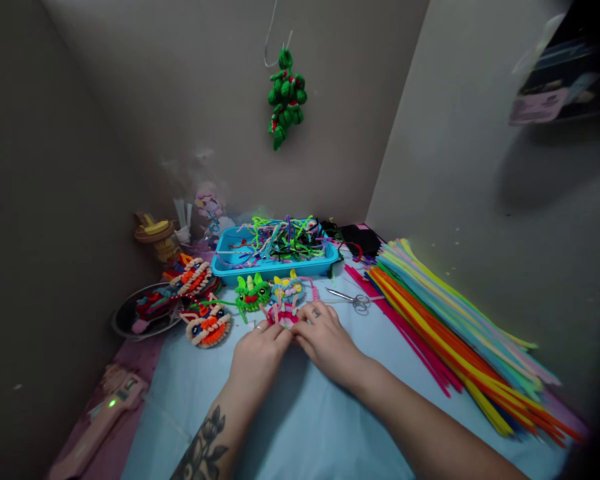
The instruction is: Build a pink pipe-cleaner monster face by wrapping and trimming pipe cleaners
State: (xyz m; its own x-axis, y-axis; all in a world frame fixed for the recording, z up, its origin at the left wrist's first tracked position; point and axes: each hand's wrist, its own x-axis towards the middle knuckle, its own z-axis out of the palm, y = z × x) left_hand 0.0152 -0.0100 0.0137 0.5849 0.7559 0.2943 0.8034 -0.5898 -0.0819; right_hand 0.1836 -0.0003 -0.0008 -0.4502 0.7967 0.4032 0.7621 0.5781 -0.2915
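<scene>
My left hand [264, 347] and my right hand [325, 333] meet at the middle of the table, both with fingers closed on a pink pipe-cleaner piece [281, 315]. Bright pink shows at its centre, with pale pink stems sticking up. My fingers hide its near side. Just behind it sit a green pipe-cleaner animal head [253, 293] and a blue and yellow one [287, 290]. An orange and cream head [209, 325] lies left of my left hand. A pair of scissors [353, 300] rests beyond my right hand.
A blue tray [275, 271] of tangled pipe-cleaner offcuts stands at the back. Bundles of long pipe cleaners [445, 327] spread along the right. At the left are a metal bowl [120, 320] with colourful pieces and a pink device [105, 420] with a green light. A green ornament [287, 97] hangs above.
</scene>
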